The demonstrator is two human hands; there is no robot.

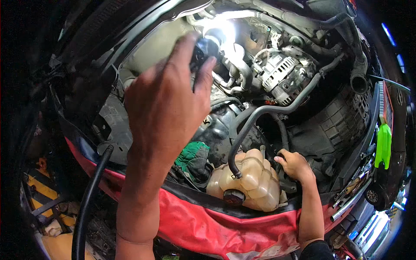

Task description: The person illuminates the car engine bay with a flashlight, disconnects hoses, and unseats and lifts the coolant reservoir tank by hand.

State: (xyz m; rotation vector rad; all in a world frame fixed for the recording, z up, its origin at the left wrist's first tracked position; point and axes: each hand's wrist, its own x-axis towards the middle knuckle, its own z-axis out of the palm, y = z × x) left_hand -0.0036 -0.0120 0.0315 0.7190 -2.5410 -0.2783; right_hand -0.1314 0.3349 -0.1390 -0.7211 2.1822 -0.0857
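My left hand is raised over the engine bay, its fingers closed around a dark flashlight. The bright beam falls on pipes at the back of the bay. On the right, my right hand is closed, its curled fingers low in the bay beside the coolant expansion tank. What it grips, if anything, is hidden, though a hose runs down close to it. The tank is yellowed plastic with a dark cap, and a grey hose joins its top. A green cloth lies left of the tank.
An alternator sits beyond the tank. An open-ended hose hangs at the right. A red cover drapes the front edge. Metal tools and a bright green object line the right edge. A black prop rod rises at left.
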